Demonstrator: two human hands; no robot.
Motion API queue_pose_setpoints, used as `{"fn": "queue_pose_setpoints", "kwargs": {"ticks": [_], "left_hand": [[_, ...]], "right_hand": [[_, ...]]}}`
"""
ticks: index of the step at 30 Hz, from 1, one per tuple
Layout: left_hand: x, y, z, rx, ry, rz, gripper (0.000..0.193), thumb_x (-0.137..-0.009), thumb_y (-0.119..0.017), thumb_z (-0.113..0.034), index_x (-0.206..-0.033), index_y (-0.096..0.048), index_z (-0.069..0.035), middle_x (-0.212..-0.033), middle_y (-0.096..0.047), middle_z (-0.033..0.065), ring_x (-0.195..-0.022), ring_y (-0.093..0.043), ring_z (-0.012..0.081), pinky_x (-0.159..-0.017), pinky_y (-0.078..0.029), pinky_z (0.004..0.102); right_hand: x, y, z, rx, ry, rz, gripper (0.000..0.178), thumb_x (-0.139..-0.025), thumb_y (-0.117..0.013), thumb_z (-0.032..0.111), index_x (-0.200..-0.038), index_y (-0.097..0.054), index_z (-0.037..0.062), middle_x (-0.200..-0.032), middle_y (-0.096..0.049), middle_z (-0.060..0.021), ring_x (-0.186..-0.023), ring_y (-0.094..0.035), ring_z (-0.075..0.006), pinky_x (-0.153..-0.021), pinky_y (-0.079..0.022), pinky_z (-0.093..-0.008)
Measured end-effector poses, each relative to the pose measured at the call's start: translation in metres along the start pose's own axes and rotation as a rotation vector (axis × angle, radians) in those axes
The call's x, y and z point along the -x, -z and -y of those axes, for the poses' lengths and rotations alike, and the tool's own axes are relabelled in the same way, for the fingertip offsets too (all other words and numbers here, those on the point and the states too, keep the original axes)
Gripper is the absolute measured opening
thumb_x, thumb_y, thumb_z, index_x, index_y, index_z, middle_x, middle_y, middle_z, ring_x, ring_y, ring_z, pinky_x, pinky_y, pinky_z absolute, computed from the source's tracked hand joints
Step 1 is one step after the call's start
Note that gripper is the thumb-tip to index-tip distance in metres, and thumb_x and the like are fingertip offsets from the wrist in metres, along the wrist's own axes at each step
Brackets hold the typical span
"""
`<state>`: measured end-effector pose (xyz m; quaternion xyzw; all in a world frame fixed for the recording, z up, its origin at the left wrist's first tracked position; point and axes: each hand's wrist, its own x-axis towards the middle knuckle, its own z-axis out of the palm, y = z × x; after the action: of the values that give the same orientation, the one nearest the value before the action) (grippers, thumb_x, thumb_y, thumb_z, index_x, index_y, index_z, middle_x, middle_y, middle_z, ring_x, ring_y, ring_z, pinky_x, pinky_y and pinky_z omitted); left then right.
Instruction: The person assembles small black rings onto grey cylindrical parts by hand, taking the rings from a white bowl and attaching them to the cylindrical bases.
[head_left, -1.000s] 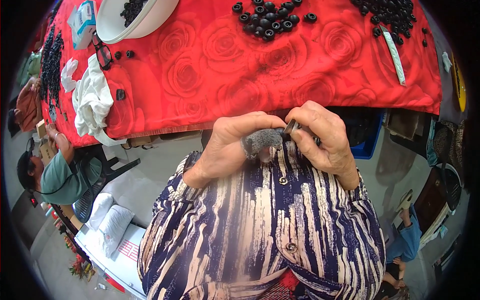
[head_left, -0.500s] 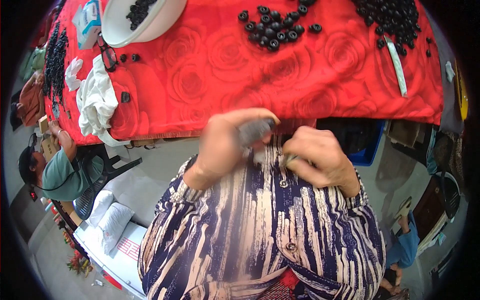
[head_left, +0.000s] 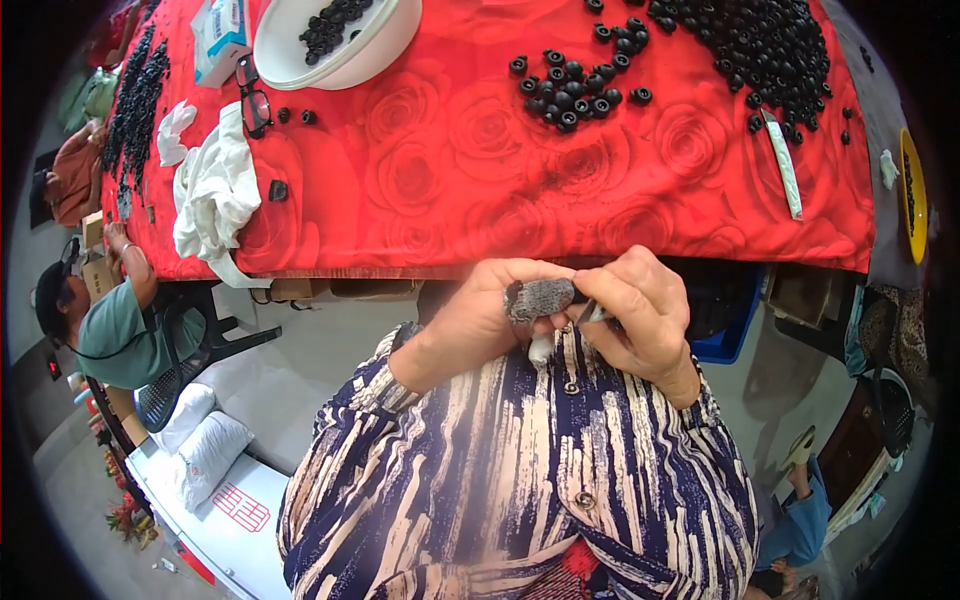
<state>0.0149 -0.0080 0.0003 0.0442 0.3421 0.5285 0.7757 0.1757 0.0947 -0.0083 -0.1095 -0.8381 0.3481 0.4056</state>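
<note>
My left hand [head_left: 470, 315] is closed in front of my striped shirt, with a grey knitted finger cover [head_left: 540, 300] on one of its digits. A small white piece [head_left: 541, 348] shows below it, perhaps another covered fingertip. At the end of the grey cover, a small black part [head_left: 579, 288] is pinched, mostly hidden by fingers. My right hand [head_left: 645, 310] meets it there, thumb and fingers bent together. A thin, light-coloured tool [head_left: 597, 313] shows between the right fingers; its kind is unclear.
The red rose-patterned tablecloth [head_left: 400, 170] carries a small cluster of black round parts [head_left: 565, 95], a larger heap [head_left: 770, 50], a white bowl [head_left: 375, 65], glasses [head_left: 256, 105], white cloth [head_left: 218, 195] and a slim white packet [head_left: 784, 165]. A person in green [head_left: 120, 330] sits at left.
My hands have come together; before, they were apart, the left blurred in motion with a dark tip at the grey cover. The view has shifted slightly, moving the table things in the picture.
</note>
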Motion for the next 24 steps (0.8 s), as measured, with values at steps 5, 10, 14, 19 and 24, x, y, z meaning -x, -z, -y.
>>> {"fn": "queue_pose_setpoints", "kwargs": {"ticks": [5,10,14,19,24], "left_hand": [[-0.002,-0.004,0.002,0.047,0.0,-0.021,0.023,-0.089,-0.058,-0.011,-0.108,-0.061,0.002,-0.082,-0.062,0.0055,-0.068,-0.058,0.0084,-0.059,-0.048,0.0187],[0.004,0.0,0.001,-0.029,-0.169,-0.014,0.023,-0.09,-0.057,-0.011,-0.11,-0.061,0.001,-0.086,-0.063,0.0038,-0.074,-0.058,0.0073,-0.066,-0.047,0.019],[0.005,-0.003,0.005,-0.085,-0.189,-0.056,0.024,-0.09,-0.059,-0.012,-0.11,-0.061,0.001,-0.086,-0.064,0.0036,-0.073,-0.058,0.0068,-0.064,-0.046,0.0178],[0.01,-0.005,0.0,-0.129,-0.115,-0.056,0.025,-0.089,-0.059,-0.012,-0.111,-0.061,0.0,-0.083,-0.064,0.0029,-0.068,-0.058,0.0053,-0.057,-0.044,0.0166],[0.009,0.001,-0.001,-0.176,-0.051,-0.047,0.024,-0.09,-0.056,-0.01,-0.112,-0.062,-0.002,-0.081,-0.063,0.0026,-0.066,-0.056,0.0056,-0.057,-0.043,0.0169]], "right_hand": [[0.006,0.001,0.005,0.073,0.04,0.007,0.039,-0.057,-0.07,-0.003,-0.095,-0.062,-0.002,-0.073,-0.058,-0.0073,-0.056,-0.053,-0.0201,-0.048,-0.04,-0.0295],[0.002,0.006,0.016,0.015,-0.099,0.112,0.045,-0.059,-0.072,0.004,-0.102,-0.06,-0.0019,-0.079,-0.058,-0.0091,-0.063,-0.055,-0.0231,-0.055,-0.045,-0.0331],[-0.002,0.014,0.016,-0.075,-0.308,0.135,0.033,-0.073,-0.064,0.003,-0.104,-0.057,-0.0054,-0.08,-0.057,-0.0144,-0.068,-0.057,-0.0294,-0.059,-0.047,-0.0363],[-0.005,0.009,0.008,-0.08,-0.364,0.131,0.024,-0.076,-0.06,-0.001,-0.1,-0.057,-0.0011,-0.075,-0.054,-0.0136,-0.066,-0.056,-0.0294,-0.058,-0.045,-0.0364],[-0.008,0.013,0.004,-0.146,-0.387,0.225,0.019,-0.075,-0.061,-0.001,-0.094,-0.058,-0.0002,-0.072,-0.053,-0.0111,-0.064,-0.054,-0.0272,-0.056,-0.043,-0.0354]]}}
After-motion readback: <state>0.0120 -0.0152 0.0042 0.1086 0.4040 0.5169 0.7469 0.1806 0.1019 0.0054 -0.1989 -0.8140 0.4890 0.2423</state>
